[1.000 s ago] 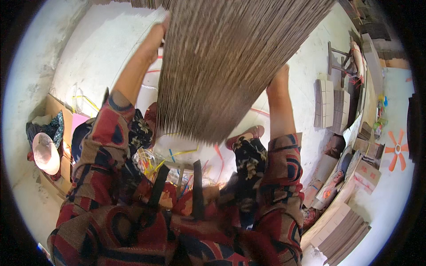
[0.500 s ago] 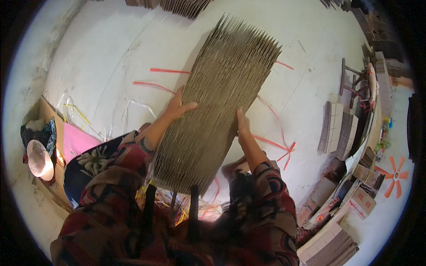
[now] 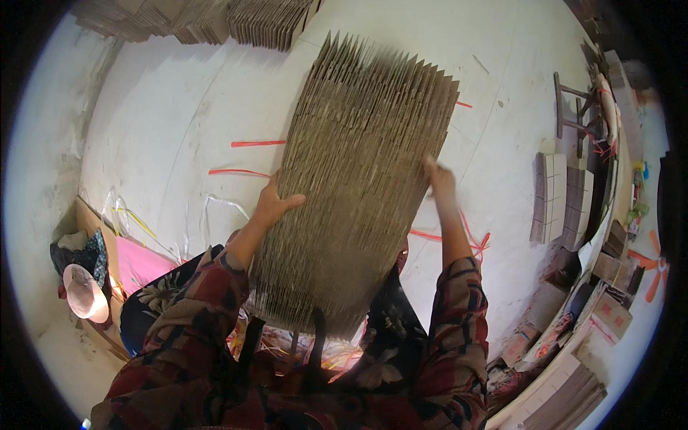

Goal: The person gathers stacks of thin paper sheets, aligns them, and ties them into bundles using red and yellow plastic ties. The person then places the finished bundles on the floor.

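A long bundle of brown cardboard sheets (image 3: 351,172) lies in front of me, packed side by side with their thin edges facing up. Its far end fans out into jagged points. My left hand (image 3: 278,206) grips the bundle's left side, thumb laid over the top edges and the other fingers mostly hidden against the side. At the right side, my right hand (image 3: 440,183) is closed at the outermost sheets, slightly smeared by motion. Red straps (image 3: 258,144) stick out from beneath the bundle to the left, and another red strap (image 3: 426,234) lies on the right.
More cardboard bundles (image 3: 269,25) stand along the far left. To the right are pale cardboard stacks (image 3: 548,197), a wooden stool (image 3: 573,107) and an orange-bladed fan (image 3: 656,265). A pink sheet (image 3: 143,265) and a pale hat (image 3: 86,292) are at the left.
The bundle has spread wider toward the right. My right hand has moved right and farther up its side, while my left hand stays on the left side. The whole view has shifted slightly.
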`<control>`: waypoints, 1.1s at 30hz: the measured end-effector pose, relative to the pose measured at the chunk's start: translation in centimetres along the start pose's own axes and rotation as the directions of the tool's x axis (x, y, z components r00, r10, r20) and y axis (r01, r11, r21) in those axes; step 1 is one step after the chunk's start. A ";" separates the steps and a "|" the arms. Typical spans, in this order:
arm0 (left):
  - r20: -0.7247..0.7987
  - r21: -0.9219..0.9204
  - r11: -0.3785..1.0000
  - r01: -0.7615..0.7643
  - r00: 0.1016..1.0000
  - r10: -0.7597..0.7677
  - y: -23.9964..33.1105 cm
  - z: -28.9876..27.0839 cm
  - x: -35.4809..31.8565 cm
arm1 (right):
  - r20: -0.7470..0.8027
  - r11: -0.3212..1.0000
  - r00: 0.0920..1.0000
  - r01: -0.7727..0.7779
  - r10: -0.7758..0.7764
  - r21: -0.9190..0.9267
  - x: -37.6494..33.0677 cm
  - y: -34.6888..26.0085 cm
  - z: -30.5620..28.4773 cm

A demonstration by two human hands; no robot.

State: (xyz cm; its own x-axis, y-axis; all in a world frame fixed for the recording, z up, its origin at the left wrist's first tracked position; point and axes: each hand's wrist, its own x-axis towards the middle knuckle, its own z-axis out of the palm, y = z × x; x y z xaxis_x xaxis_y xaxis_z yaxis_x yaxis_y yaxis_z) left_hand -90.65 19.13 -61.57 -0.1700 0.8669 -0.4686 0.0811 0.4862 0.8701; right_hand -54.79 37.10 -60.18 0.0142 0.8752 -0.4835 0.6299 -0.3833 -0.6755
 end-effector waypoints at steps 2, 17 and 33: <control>0.027 -0.022 1.000 0.013 1.000 -0.012 1.4 0.2 -0.3 | -0.213 0.978 0.955 0.194 -0.205 -0.073 3.2 -1.3 -0.5; 0.034 -0.075 0.997 0.014 0.999 -0.011 0.3 0.2 -0.3 | -0.475 0.967 0.862 0.063 -0.177 -0.246 12.9 -6.3 -0.5; 0.040 -0.112 0.994 -0.010 0.999 0.014 -0.1 -0.1 -0.4 | -0.478 0.968 0.850 0.251 -0.221 -0.001 14.2 -6.7 0.7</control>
State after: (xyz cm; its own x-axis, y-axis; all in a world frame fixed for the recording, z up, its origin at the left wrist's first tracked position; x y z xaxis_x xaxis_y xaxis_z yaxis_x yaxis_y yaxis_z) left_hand -90.66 18.76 -61.49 -0.1297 0.8773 -0.4620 -0.0274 0.4626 0.8861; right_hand -59.37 51.83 -62.93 0.2440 0.9698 0.0043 0.6137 -0.1510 -0.7750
